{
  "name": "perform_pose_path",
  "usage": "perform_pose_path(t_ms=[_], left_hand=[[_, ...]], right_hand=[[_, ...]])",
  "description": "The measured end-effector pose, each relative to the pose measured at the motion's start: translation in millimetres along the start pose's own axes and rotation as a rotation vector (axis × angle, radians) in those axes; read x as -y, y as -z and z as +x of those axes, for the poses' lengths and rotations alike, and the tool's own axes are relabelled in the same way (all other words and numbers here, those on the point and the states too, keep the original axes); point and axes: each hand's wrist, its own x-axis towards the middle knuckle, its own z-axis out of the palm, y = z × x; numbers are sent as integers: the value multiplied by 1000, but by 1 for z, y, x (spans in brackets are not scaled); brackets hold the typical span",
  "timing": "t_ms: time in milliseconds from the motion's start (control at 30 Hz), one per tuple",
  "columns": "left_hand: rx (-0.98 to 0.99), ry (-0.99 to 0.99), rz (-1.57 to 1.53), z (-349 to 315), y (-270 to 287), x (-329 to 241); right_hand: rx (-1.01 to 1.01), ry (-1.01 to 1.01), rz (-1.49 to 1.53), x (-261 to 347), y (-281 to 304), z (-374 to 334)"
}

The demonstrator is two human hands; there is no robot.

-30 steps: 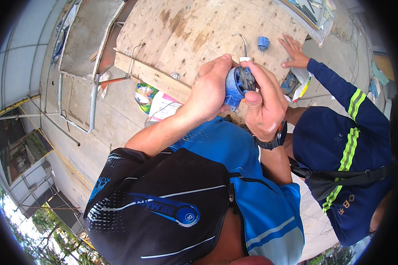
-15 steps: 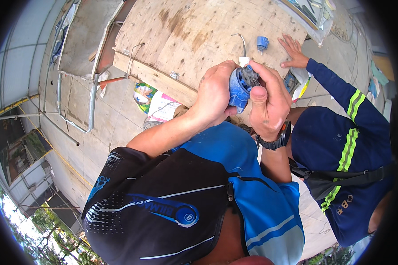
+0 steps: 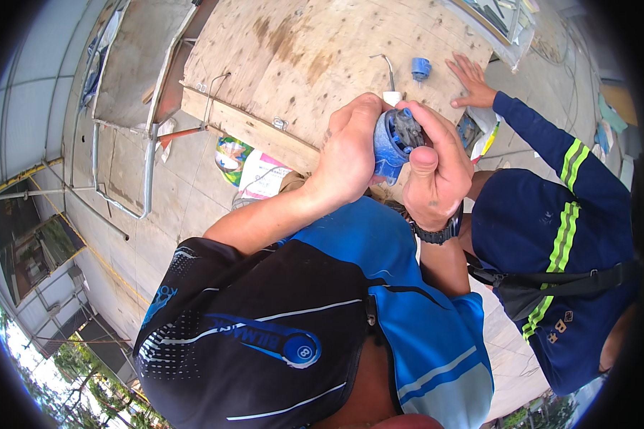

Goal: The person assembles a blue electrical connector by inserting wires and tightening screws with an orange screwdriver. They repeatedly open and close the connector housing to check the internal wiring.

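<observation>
Above the table's near edge, both my hands are closed round a blue industrial plug housing. A dark insert with small blue parts shows in its open end. My left hand grips the housing from its left side. On the other side, my right hand has its fingers curled against the insert and its thumb raised. Beyond my fingertips lies a bent metal rod with a white end. A separate blue cylindrical plug part stands farther off on the plywood.
A plywood-topped table spans the far side. To the right, a co-worker in a navy sleeve rests a spread hand on it. A metal-framed cart stands left, and colourful bags lie below the table edge.
The plug housing has turned slightly in my hands, showing more of its dark insert. My grip stays much the same, and the co-worker's hand remains on the table.
</observation>
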Motion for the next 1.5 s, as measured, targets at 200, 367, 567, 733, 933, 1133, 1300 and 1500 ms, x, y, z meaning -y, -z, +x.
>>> perform_pose_path(t_ms=[200,367,567,733,933,1133,1300,1500], left_hand=[[87,-82,28,4,5,11],[361,-114,-241,15,18,16],[524,-174,-195,16,27,10],[547,-205,-176,15,29,9],[552,-263,-159,16,30,10],[583,-245,-189,15,35,11],[620,-331,-174,20,36,12],[634,-389,-132,22,41,-1]], right_hand=[[-24,8,-32,5,2,2],[-43,163,54,-5,-4,-1],[-3,259,71,2,-3,-2],[-2,296,65,4,-5,-3],[8,304,65,2,-5,-5],[135,262,-24,18,-2,1],[112,307,-23,13,-1,-7],[227,338,83,9,-2,5]])
